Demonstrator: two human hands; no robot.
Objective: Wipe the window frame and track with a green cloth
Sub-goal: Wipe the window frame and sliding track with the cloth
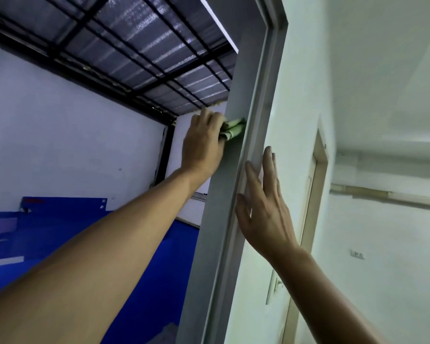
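The window frame (230, 170) is a smooth, grey, matte upright with a stepped channel running along its length. The left hand (202, 142) presses a bunched green cloth (232, 129), soft and folded into ridges, against the frame's inner face at its upper part; the fingers are curled closed around the cloth. The right hand (263, 207) lies flat on the frame's room-side edge below, fingers straight and slightly spread, holding nothing. Beyond the frame, a dark grid of bars (124, 45) backs ribbed, shiny roof sheeting.
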